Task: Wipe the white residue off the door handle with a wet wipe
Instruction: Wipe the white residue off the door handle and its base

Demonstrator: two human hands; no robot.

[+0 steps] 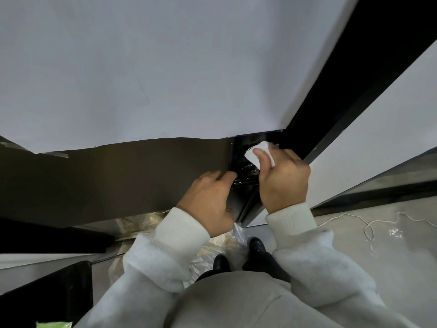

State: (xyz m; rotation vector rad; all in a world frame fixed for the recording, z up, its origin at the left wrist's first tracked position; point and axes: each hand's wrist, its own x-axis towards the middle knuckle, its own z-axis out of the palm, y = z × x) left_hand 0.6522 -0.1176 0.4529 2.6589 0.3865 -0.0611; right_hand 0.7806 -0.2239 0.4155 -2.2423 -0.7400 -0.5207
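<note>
- The door (118, 181) fills most of the view: a brown panel with pale sheeting taped over its upper part and a black frame (354, 79) running up on the far side of the handle.
- The floor (354, 233) lies below the handle; a thin white cord (369, 229) trails over it, crumpled clear plastic (212, 252) sits directly under the handle, and the person's black shoes (256, 246) stand on it.
- The left hand (210, 197) rests against the door just beside the handle, its fingers (220, 177) curled toward the dark metal; whether they actually grip it I cannot tell.
- The right hand (283, 178) is at the handle's upper end, thumb and fingers pinching the wipe.
- The door handle (248, 172), dark and glossy, sits on a black plate between the two hands.
- The wet wipe (260, 151), folded and white, is pressed to the plate just above the handle.
- Progress, as a judgement: wiping is under way. The visible part of the handle looks dark and shiny, with no plain white residue, but the wipe and both hands hide much of it, so how much remains cannot be told.
</note>
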